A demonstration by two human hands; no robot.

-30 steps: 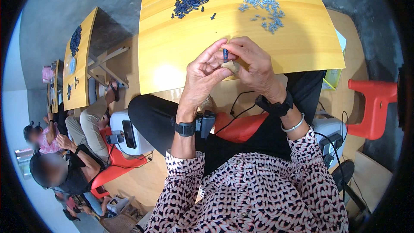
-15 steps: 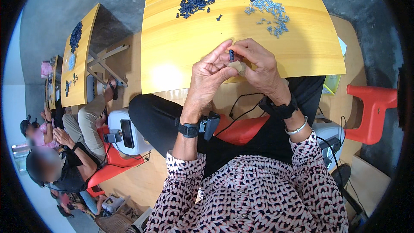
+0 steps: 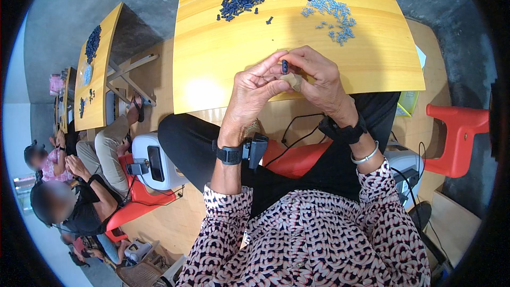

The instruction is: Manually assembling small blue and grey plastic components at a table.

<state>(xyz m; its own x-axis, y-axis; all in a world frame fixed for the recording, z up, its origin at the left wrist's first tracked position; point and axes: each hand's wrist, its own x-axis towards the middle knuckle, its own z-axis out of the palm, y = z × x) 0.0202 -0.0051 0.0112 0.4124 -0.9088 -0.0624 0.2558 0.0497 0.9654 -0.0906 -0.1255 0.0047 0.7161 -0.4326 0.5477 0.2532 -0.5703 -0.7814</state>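
At twelve o'clock from the patterned shirt (image 3: 303,228), the right hand (image 3: 321,79) pinches a small dark piece (image 3: 285,67) near the counter (image 3: 223,74) edge; the left hand's (image 3: 254,90) grip I can't tell. Probably light, stiff, slightly slippery: best held by its sides.

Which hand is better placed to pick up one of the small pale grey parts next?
Likely the right hand: it's nearer the pale grey pile; the left hand sits farther left. Both are occupied around the dark part, though.
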